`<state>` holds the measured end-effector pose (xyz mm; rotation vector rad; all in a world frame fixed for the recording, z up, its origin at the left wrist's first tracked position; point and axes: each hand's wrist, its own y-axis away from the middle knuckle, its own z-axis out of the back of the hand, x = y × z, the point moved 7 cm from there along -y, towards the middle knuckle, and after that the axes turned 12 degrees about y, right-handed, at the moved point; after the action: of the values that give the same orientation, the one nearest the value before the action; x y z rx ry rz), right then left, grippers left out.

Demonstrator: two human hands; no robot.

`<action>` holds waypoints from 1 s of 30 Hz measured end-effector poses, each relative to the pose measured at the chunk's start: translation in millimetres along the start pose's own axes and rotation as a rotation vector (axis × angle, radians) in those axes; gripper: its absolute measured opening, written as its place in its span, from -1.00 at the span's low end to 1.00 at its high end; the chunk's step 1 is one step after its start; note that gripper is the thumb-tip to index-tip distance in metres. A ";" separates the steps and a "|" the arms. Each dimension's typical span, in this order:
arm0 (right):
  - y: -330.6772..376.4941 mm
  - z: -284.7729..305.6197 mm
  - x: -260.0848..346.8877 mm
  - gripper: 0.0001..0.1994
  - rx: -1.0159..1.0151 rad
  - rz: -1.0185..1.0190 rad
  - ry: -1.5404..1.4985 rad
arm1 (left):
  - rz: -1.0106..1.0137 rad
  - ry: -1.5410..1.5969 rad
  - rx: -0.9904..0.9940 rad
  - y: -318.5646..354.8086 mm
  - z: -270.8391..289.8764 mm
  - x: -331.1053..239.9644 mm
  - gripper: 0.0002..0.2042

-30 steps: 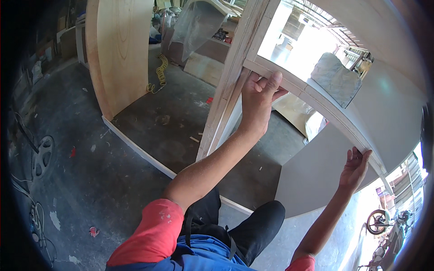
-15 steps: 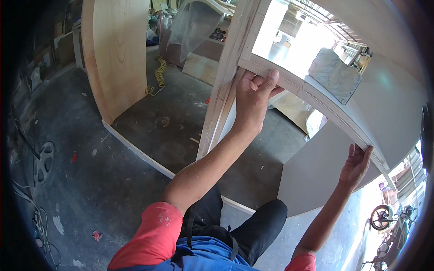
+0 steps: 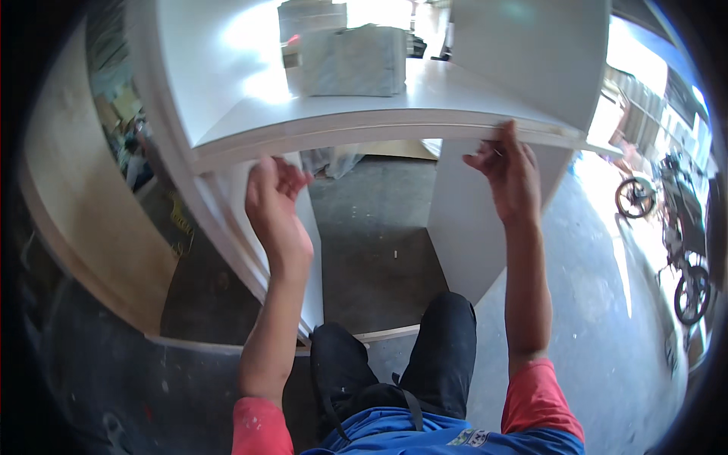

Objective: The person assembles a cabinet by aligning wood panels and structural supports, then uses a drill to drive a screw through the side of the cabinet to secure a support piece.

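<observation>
One wooden strip (image 3: 349, 129) along front of shelf (image 3: 447, 87). Left hand (image 3: 277, 208) held it before; now off, fingers loosely curled below. Right hand (image 3: 519, 182) near right end; can't tell if gripping. Strip stays up.

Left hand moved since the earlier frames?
Yes: judged against the shelf's front edge, the left hand has dropped from overlapping it to just below.

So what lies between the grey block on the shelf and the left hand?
In the head view, a stretch of white shelf, then the wooden strip along its front, lie between the grey block and the left hand.
</observation>
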<state>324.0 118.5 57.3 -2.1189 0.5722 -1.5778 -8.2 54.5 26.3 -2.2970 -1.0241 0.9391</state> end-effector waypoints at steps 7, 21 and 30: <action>-0.9 1.2 -5.1 -0.58 -0.047 -0.002 -0.001 | -0.811 -0.987 0.829 40.2 -141.5 -28.0 -0.56; 8.2 27.0 -10.5 -0.55 -0.035 0.082 0.289 | -0.729 -1.369 1.060 11.0 -185.5 32.9 -0.28; 26.2 147.1 49.0 -0.48 -0.812 0.954 1.418 | -0.736 -1.376 1.039 12.9 -187.1 37.4 -0.30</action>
<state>476.7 83.7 43.0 -0.2970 2.4501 -2.0442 153.9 52.2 127.7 -0.1854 -1.1807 2.0015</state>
